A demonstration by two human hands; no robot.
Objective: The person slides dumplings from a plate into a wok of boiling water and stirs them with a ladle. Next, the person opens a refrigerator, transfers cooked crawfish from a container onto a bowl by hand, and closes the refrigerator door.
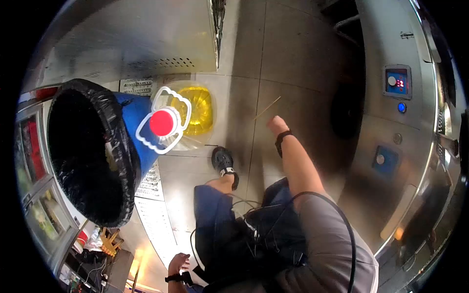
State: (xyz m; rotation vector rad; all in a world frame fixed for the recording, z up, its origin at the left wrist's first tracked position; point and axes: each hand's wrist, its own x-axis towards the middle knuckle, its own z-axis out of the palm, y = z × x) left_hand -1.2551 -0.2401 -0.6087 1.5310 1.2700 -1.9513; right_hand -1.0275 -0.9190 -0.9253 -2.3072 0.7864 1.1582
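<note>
My right hand point(278, 125) reaches out over the tiled floor, a dark band at its wrist and its fingers curled in. Just beyond it shows a thin light-brown stick point(267, 108); a small gap lies between stick and fingers in this view. Whether the curled fingers hold anything is hidden. Low in the view, my left hand point(181, 262) hangs by my side with loosely bent fingers apart and nothing in them. A dark strap circles that wrist.
A blue bin point(135, 129) lined with a black bag point(128, 188) stands left. Beside it is a jug of yellow oil point(198, 111) with a red cap point(162, 122) and white handles. A steel appliance point(378, 117) with control knobs runs along the right. A cable crosses my arm.
</note>
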